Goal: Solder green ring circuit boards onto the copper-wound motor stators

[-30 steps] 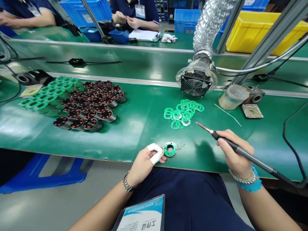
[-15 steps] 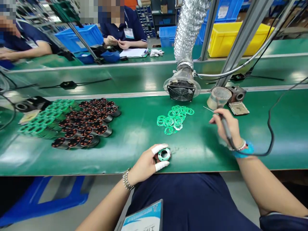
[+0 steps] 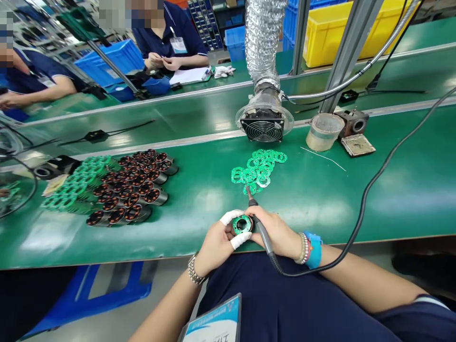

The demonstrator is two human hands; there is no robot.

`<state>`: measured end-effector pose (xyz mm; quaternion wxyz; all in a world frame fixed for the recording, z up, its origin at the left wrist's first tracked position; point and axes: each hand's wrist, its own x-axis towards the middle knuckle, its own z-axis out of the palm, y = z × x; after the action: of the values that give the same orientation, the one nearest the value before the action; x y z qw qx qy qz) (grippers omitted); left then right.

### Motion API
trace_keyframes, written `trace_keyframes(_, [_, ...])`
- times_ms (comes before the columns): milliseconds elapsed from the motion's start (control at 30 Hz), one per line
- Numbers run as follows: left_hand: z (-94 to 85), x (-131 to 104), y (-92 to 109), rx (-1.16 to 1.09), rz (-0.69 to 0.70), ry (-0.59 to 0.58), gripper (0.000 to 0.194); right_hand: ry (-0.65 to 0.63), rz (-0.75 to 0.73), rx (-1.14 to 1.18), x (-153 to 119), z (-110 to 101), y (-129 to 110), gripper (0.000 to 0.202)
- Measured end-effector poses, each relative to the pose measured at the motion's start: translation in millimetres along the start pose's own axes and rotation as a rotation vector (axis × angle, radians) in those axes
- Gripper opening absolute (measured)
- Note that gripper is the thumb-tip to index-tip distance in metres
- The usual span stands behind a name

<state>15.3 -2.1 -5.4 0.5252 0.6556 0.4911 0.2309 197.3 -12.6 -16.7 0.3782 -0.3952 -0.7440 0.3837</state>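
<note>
Glossy green worktop (image 3: 199, 175) across the view, with a metal rail along the far side. Close to the near edge, in front of the body, a round green-faced ring part (image 3: 236, 226). Clamped around it from the left: left hand (image 3: 214, 243), thumb and forefinger wrapped in white. Closed around a soldering iron (image 3: 262, 231) just beside it: right hand (image 3: 280, 233), fingers apparently touching the ring part too, though hard to be sure with the handle in front. Iron tip pointing away from the body, at the near edge of some loose green rings (image 3: 248, 175). Beyond those, a black fan (image 3: 263, 130) under a silver duct (image 3: 265, 42). Off to the right, a thin wire (image 3: 322, 156), a cloudy cup (image 3: 325, 133) and a square tray (image 3: 357, 145) before a metal holder (image 3: 357, 124). Well to the left, rows of dark wound cores (image 3: 133, 183) beside stacked green rings (image 3: 80, 183). Across the rail, two seated people (image 3: 178, 31), a blue bin (image 3: 110, 61) and, farther right, a yellow bin (image 3: 326, 38).
</note>
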Motion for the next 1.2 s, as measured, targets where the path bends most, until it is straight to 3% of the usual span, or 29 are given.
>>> trace_keyframes(400, [12.1, -5, 1, 0.12, -0.013, 0.163, 0.042, 0.064, 0.008, 0.03, -1, 11, 1, 0.036])
trace_keyframes(633, [-1.1, -4, -6, 0.073, 0.01, 0.027, 0.055, 0.039, 0.004, 0.053, -2, 11, 5, 0.042])
trace_keyframes(767, [-4.2, -5, -10, 0.024, -0.003, 0.025, 0.052, 0.028, 0.038, 0.081, -2, 4, 2, 0.045])
trace_keyframes(900, [-3.0, -6, -12, 0.041, -0.027, 0.05, 0.056, 0.067, 0.067, 0.262, -3, -2, 2, 0.044])
trace_keyframes(1200, [-3.1, -5, -11, 0.036, -0.046, 0.053, 0.058, 0.113, 0.138, 0.374, -1, 9, 17, 0.042])
